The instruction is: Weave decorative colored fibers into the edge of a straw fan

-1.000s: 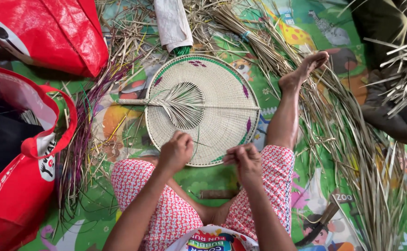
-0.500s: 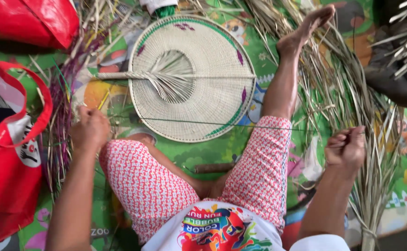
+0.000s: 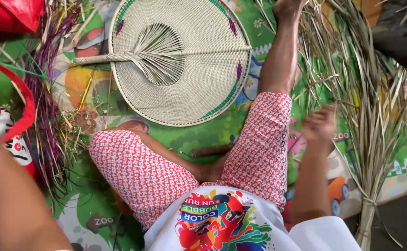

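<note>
Right hand (image 3: pixel 321 126) blurred, just left of the dry reed bundle (image 3: pixel 370 116); fingers' state impossible to tell. Left forearm near left, hand out of view beside the purple straws (image 3: pixel 45 107) and red bag (image 3: pixel 13 116). Woven fan (image 3: pixel 189 69) flat on the mat (image 3: pixel 203 135), far centre.

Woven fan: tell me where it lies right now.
In the head view the woven fan lies flat on the play mat, upper centre, between the purple straw bundle and the outstretched leg.
</note>
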